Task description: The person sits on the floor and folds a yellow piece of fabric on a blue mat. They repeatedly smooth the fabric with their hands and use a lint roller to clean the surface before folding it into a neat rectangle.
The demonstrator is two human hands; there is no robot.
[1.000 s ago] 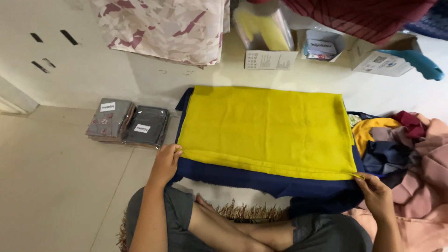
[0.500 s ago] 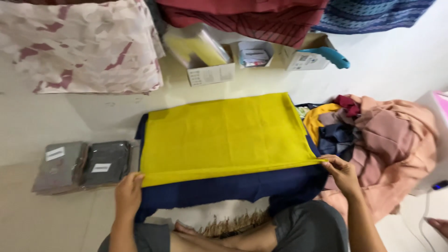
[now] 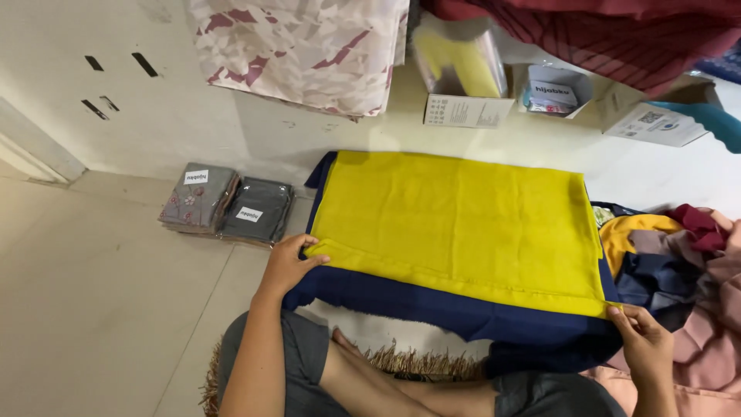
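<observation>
A yellow cloth point(image 3: 455, 224) lies flat on a folded navy blue cloth point(image 3: 432, 309) on the floor in front of my crossed legs. My left hand point(image 3: 289, 262) pinches the yellow cloth's near left corner. My right hand point(image 3: 642, 338) grips the near right corner, where yellow and navy edges meet. Both hands hold the near edge of the cloth; a strip of navy shows below it.
Two wrapped grey cloth packs point(image 3: 228, 205) lie on the floor to the left. A heap of mixed cloths point(image 3: 679, 255) sits at the right. Open cardboard boxes point(image 3: 467, 73) and a pink patterned fabric point(image 3: 309, 46) stand along the far side. A fringed mat point(image 3: 401, 359) lies under my legs.
The view has swung about, ending further left than half a second ago. Both hands stay at the near corners of the yellow cloth.
</observation>
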